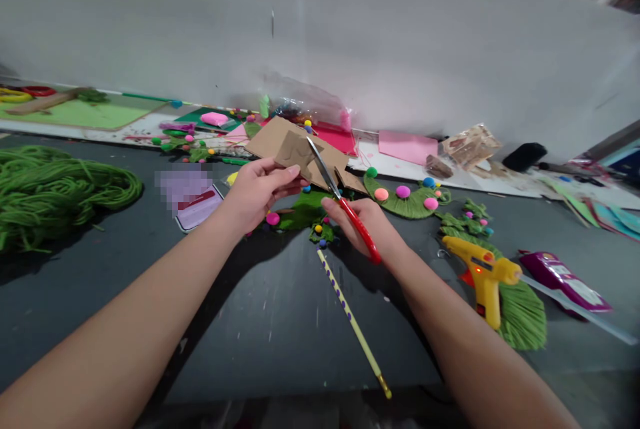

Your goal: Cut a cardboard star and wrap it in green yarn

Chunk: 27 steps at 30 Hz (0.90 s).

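Note:
My left hand [257, 192] pinches a small piece of brown cardboard [295, 151] by its near left edge; a shape seems to be drawn on it. In my right hand [377, 222] is a pair of scissors [359, 227] with red handles, blades pointing up and away, at the cardboard's right side. Whether the blades are parted is hard to make out. Behind lies a larger cardboard sheet [267, 137]. Under and between my hands are green yarn pieces with colored pompoms [273, 219]. A pale pencil with purple dots [353, 322] rests on the dark table nearer to me.
Green yarn [60, 192] is heaped at the left, beside a phone [200, 209]. To the right lie a yellow glue gun [483, 269] with its light on, a green yarn leaf [525, 312] and a purple packet [565, 279]. Pink paper [407, 147] lies along the wall.

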Each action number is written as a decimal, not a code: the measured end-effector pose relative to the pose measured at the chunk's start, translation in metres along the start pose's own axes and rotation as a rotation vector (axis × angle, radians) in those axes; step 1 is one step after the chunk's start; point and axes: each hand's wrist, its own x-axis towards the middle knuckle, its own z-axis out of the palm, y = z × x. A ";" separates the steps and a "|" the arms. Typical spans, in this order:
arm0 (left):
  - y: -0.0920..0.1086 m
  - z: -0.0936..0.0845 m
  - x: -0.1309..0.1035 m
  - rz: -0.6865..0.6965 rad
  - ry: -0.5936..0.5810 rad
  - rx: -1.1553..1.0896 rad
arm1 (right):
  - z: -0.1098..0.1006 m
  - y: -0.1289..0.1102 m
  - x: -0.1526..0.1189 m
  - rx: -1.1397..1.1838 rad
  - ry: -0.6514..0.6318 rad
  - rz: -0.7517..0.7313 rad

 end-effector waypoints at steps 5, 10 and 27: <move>0.001 0.000 0.000 -0.013 -0.003 -0.023 | 0.000 -0.001 0.001 -0.007 0.002 0.000; 0.001 -0.001 0.000 -0.024 -0.014 -0.048 | 0.000 -0.001 0.001 -0.012 0.011 0.034; 0.005 -0.009 0.010 0.078 0.205 -0.080 | -0.019 0.008 0.003 -0.002 -0.169 -0.003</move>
